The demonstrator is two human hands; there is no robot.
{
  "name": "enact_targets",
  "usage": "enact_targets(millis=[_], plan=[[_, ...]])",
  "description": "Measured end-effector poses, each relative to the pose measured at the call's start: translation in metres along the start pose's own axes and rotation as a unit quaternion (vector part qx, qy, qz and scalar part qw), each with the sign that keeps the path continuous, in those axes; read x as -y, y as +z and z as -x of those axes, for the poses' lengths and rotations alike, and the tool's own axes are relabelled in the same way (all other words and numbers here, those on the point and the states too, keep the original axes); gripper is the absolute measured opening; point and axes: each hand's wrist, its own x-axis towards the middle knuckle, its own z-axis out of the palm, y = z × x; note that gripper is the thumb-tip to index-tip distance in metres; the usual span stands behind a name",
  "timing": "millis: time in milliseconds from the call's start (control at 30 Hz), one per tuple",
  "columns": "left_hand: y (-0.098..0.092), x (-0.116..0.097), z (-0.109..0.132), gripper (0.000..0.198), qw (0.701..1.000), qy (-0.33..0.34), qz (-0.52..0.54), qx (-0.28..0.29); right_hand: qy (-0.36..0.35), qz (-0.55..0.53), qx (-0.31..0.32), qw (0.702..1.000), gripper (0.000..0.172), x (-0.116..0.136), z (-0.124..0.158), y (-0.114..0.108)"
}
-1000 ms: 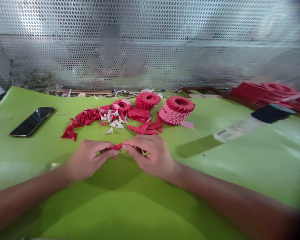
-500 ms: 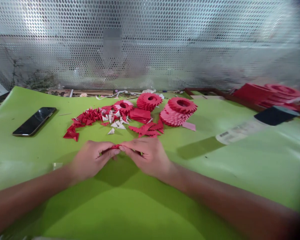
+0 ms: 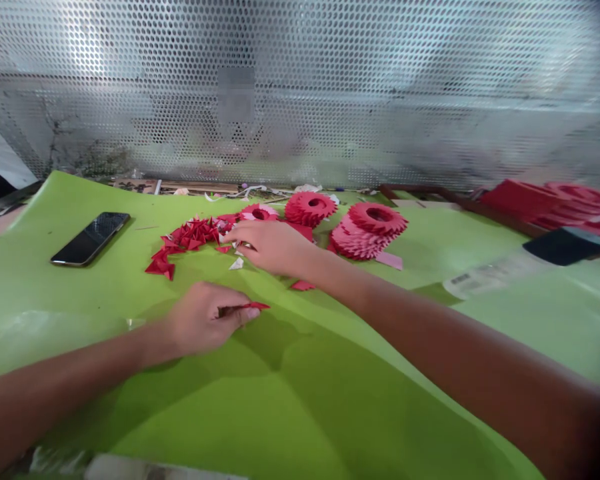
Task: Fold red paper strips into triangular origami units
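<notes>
My left hand is closed, with thumb and fingers pinching a small folded red paper piece just above the green table cover. Farther forward, my right hand reaches over the loose white folded paper triangles, its fingers stretched out and a gap showing by the thumb. The fingertips are at these pieces; whether they touch one is hard to see. One white triangle lies just below that hand. To its left is a heap of red folded paper triangles. The hand partly hides red paper behind it.
Red ringed paper stacks stand at the back, one a taller red and pink paper cylinder. A phone lies at left. On the right are a clear bottle with a dark cap and more red paper. A perforated metal panel rises behind.
My right hand has let go of the red paper piece and moved forward to the white triangles. My left hand keeps hold of the piece. The view has shifted slightly.
</notes>
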Motion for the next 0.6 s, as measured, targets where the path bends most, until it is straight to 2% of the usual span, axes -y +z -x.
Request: enact_targets(millis=[100,167,267,367,467,533,600], plan=[[-0.001,0.002,0.000,0.040,0.999,-0.034,0.010,0.022,-0.017,-0.020,0.058,0.998,0.021,-0.005,-0.024,0.005],[-0.001,0.003,-0.001,0.042,0.997,-0.064,0.019,0.040,-0.011,-0.035,0.066,0.997,0.014,-0.007,-0.031,0.006],[-0.001,0.005,-0.002,0.040,0.996,-0.081,0.026,0.037,0.012,-0.058,0.055,0.997,0.017,-0.008,-0.026,0.000],[0.000,0.006,-0.004,0.033,0.998,-0.053,0.033,0.019,0.072,-0.111,0.007,0.991,0.026,-0.004,-0.005,-0.012],[0.000,0.006,-0.003,0.035,0.999,-0.028,0.022,0.019,0.106,-0.189,-0.052,0.975,0.023,0.006,0.027,-0.025],[0.000,0.004,-0.003,0.037,1.000,-0.021,0.009,0.017,0.153,-0.246,-0.040,0.956,0.026,0.013,0.049,-0.029],[0.000,0.003,-0.002,0.038,1.000,-0.017,0.008,0.018,0.179,-0.297,0.002,0.938,0.031,0.019,0.069,-0.027]])
